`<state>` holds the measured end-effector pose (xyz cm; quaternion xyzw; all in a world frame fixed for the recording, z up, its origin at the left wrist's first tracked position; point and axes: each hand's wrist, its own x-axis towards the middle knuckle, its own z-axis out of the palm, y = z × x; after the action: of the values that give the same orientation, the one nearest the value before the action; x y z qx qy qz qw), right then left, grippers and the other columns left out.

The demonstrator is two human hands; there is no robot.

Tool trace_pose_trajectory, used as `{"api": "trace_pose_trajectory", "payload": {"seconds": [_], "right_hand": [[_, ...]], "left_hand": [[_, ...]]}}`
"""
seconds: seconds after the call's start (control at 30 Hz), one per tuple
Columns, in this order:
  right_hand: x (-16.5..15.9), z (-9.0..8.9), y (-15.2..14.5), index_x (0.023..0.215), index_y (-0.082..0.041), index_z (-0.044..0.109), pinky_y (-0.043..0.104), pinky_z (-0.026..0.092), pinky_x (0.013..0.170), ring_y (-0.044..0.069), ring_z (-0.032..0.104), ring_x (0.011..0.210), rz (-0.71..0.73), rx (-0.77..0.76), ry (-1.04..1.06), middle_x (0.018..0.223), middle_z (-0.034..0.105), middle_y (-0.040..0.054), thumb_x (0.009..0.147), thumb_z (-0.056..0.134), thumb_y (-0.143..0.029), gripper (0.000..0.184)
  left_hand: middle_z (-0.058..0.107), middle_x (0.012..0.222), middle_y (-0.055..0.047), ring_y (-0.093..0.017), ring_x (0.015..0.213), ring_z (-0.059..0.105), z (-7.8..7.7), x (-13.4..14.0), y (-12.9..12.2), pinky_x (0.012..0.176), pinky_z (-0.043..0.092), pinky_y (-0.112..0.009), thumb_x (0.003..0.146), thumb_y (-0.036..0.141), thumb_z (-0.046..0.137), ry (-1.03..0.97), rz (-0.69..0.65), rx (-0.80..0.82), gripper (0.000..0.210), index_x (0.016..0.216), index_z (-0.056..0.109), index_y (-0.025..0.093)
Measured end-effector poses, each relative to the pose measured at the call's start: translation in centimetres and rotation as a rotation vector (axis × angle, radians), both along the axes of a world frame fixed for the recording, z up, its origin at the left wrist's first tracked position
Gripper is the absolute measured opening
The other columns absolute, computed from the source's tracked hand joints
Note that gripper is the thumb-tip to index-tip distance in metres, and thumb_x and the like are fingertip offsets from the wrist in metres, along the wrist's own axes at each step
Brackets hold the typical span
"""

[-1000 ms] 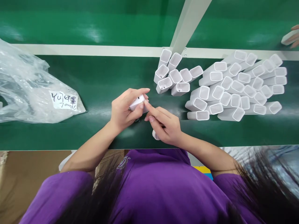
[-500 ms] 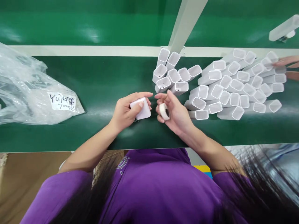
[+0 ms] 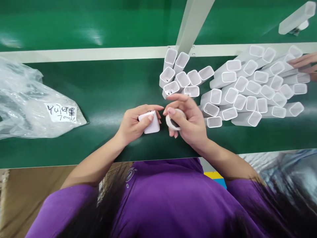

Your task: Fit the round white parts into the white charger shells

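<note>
A: At the grip, holding what?
B: In the left hand (image 3: pixel 133 125), a white piece (image 3: pixel 153 125), pinched under the thumb. In the right hand (image 3: pixel 192 122), just beside, a white roll (image 3: pixel 169 123), perhaps tape, dark at the centre, clasped between thumb and fingers.
A: Touching, piece and roll?
B: Apart, with only a narrow gap between.
A: And the step?
B: Judging by both grips, handling the roll close against the piece.
A: Called for next?
B: Probably a steady left pinch and a freed right fingertip at the roll's edge. Loose end: impossible to make out.
A: Around the grip?
B: Underneath, a green table (image 3: pixel 111 86). Just beyond the right hand, a smaller cluster of open white tubes (image 3: pixel 182 79); right of that hand, a larger group of tubes (image 3: pixel 254 87).
A: Farther?
B: Well left of the left hand, a clear bag (image 3: pixel 37 105) with a handwritten label (image 3: pixel 59 113). Far right, another person's hand (image 3: pixel 307 62), too blurred for judging contact. Farthest, beyond the pale rail (image 3: pixel 111 53), a lone white tube (image 3: pixel 297 18).
</note>
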<state>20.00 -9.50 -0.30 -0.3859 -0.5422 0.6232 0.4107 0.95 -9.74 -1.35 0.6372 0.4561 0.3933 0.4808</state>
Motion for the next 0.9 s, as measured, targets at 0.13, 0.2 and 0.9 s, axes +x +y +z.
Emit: {"api": "trace_pose_trajectory", "payload": {"seconds": [0.13,0.2,0.9], "right_hand": [[-0.3,-0.1,-0.7,0.129,-0.024,0.05,0.023,0.06,0.066,0.01,0.067,0.072,-0.187,0.374,-0.285,0.105,0.066,0.0031,0.104,0.043,-0.032,0.027],[-0.6,-0.2,-0.6,0.127,-0.025,0.052,0.028,0.062,0.08,0.013,0.068,0.086,-0.207,0.564,-0.34,0.105,0.067,0.0029,0.103,0.043,-0.025,0.026],[-0.6,-1.7,-1.3,0.12,-0.031,0.058,0.02,0.059,0.074,0.011,0.068,0.089,-0.224,0.908,-0.565,0.103,0.065,0.0021,0.101,0.041,-0.015,0.03]], "left_hand": [[0.077,0.086,-0.006,-0.017,0.07,0.069,-0.1,0.6,-0.5,0.062,0.054,-0.027,0.096,0.049,0.054,0.08,-0.031,0.067,0.038,0.107,0.076,0.02],[0.077,0.086,-0.005,-0.016,0.07,0.068,-0.3,0.8,-0.7,0.063,0.054,-0.026,0.096,0.047,0.054,0.124,-0.024,0.107,0.037,0.108,0.076,0.02],[0.06,0.083,0.0,-0.01,0.067,0.059,-0.7,2.0,-2.3,0.058,0.051,-0.023,0.098,0.026,0.046,0.364,0.108,0.566,0.008,0.106,0.046,0.024]]}}
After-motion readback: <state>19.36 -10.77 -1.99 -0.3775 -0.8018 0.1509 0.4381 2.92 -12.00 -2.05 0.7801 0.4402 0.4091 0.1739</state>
